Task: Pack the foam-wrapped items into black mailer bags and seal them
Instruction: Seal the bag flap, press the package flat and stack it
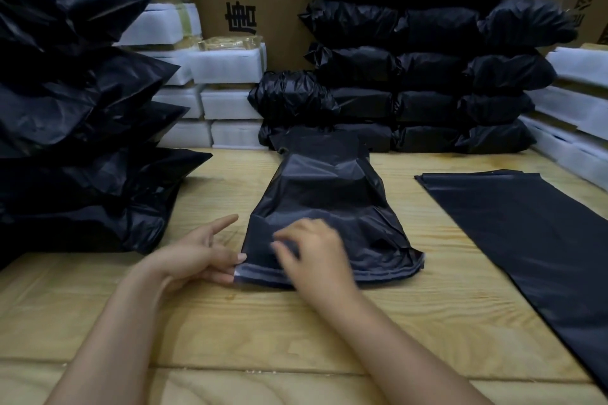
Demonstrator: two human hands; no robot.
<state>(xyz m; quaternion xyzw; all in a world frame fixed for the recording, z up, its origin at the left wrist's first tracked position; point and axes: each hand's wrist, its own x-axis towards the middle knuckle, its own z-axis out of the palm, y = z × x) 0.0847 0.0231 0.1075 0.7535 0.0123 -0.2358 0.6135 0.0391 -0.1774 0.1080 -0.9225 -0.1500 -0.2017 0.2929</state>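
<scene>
Glossy crinkled black plastic mailer bag [329,200] bulging over a boxy load, lying mid pale grained wooden worktop [296,332], left hand [204,253] pinching its near-left corner, right hand [312,253] blurred on the flap, grip unclear, wood strips separating it from flat black bags [526,240] right, heaped black parcels [82,174] left

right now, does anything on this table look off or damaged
Mostly tidy. One foam-wrapped item in the back stack shows gold-coloured contents on top, while its neighbours look closed. The mailer bag in the middle has a crumpled mouth at its near edge, with no tear visible.
</scene>
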